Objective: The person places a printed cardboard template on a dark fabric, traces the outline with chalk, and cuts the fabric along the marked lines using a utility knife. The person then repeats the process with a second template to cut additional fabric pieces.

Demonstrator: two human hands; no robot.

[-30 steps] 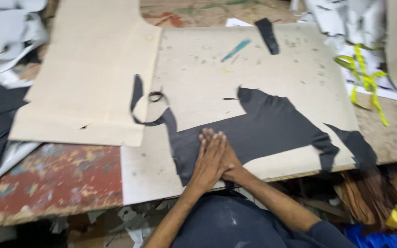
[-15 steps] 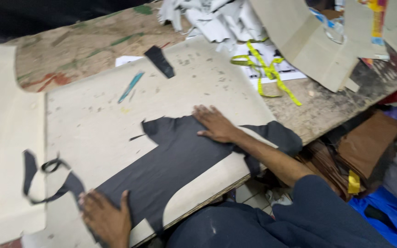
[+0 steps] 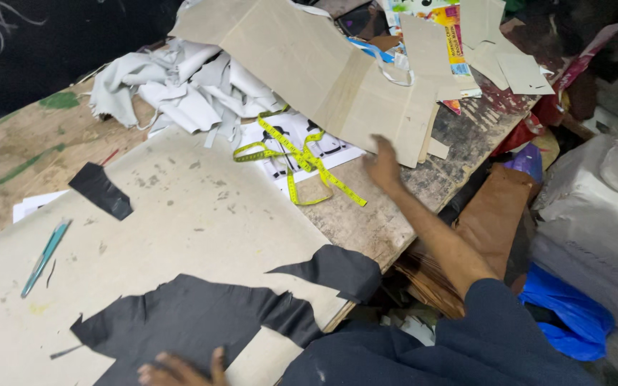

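My right hand stretches out to the right end of the table and touches the lower edge of a large brown cardboard sheet; whether it grips it is unclear. My left hand rests flat at the bottom edge of the view on a cut piece of black material. That black piece lies on a wide pale board. A yellow measuring tape lies tangled just left of my right hand.
A teal pen-like tool and a small black scrap lie on the board. A heap of grey-white cloth pieces sits at the back. Brown material, a blue bag and grey bundles crowd the right side beyond the table edge.
My right hand has left the black material and reached far right to the cardboard sheet. The view has swung right. My left hand stays on the black piece.
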